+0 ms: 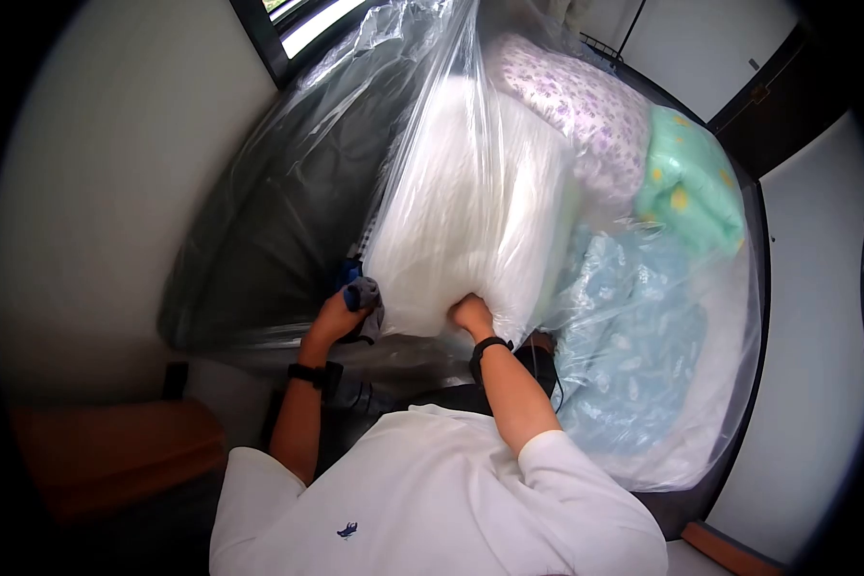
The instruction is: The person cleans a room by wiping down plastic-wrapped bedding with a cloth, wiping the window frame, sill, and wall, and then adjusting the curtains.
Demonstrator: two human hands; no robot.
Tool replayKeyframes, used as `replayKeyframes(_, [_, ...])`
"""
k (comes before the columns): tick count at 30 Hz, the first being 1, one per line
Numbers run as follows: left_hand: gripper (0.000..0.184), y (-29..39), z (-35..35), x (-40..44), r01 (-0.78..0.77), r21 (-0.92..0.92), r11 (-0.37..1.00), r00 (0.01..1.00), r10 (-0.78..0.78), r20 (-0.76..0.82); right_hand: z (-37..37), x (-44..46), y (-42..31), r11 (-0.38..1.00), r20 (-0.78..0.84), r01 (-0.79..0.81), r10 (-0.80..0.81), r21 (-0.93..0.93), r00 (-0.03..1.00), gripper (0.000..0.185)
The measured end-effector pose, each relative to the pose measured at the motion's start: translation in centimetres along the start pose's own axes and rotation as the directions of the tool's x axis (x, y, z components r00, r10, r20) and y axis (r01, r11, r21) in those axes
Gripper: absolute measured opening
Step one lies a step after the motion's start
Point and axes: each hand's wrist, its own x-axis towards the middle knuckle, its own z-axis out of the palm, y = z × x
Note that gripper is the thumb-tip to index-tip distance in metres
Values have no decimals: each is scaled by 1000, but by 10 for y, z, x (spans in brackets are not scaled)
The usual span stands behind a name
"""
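Observation:
My left hand is closed round a bunched grey and dark blue cloth, whose exact kind I cannot make out. Just right of it, a bulky white bundle lies under clear plastic sheeting. My right hand is curled against the bundle's near edge, its fingertips partly hidden in the white folds. Something bright blue shows beside the cloth, between the bundle and a dark grey surface.
A purple-flowered white bedding piece and a green one with yellow patches lie at the far right. Nearer is pale blue bedding under plastic. A wall stands left, with a window above and an orange-brown padded piece below.

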Motion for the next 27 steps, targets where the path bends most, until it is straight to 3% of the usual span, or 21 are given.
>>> replayKeyframes(3, [52,13,2,10,-1,80,997,1000,0,14,-6,6,-1,999,-11,-19,19,-29,1000,46])
replayKeyframes(4, [51,19,3,14,25,392,920,1000,-23,-8,-10,10,-2,1000,-18,-3,3,-14,1000,46])
replayKeyframes(5, [49,24,5,16,54,663,747,999,-39,-37,-13,12,-2,1000,-26,13,-13,1,1000,45])
replayKeyframes(8, [46,13,14,27,68,764,642,997,-25,-68,-20,11,-6,1000,-22,17,-17,11,1000,44])
replayKeyframes(12, [41,15,2,43,23,746,666,994,67,-90,-24,36,-10,992,-184,125,-116,35,976,41])
replayKeyframes(14, [42,14,8,39,-43,836,547,974,210,-87,-6,29,9,976,-301,217,-208,-5,931,33])
replayKeyframes(15, [42,28,10,37,-43,832,553,967,232,-104,4,21,23,973,-312,224,-232,-60,922,26])
replayKeyframes(18, [46,94,25,5,-22,729,684,946,250,-207,-4,-31,46,927,-268,374,-366,-22,891,27])
replayKeyframes(20, [52,137,41,11,-197,584,788,871,414,-264,-43,-50,45,876,-121,481,-475,30,872,11])
replayKeyframes(21, [54,149,50,17,-337,469,816,846,482,-230,-49,-55,43,877,-125,479,-472,34,873,11])
replayKeyframes(22, [57,160,61,24,-466,340,817,810,549,-207,-53,-58,41,727,-264,575,-511,375,818,17])
replayKeyframes(23, [60,169,73,31,-526,287,801,803,578,-143,-58,-59,39,450,-410,625,-489,638,770,30])
replayKeyframes(24, [64,175,86,39,-580,228,782,790,608,-80,-61,-48,41,321,-464,720,-591,616,660,65])
replayKeyframes(26, [73,169,127,67,-562,112,820,827,556,82,-75,-56,38,117,-415,541,-515,833,750,78])
replayKeyframes(27, [77,171,135,73,-513,38,858,850,501,165,-79,-59,42,40,-320,376,-449,926,834,78])
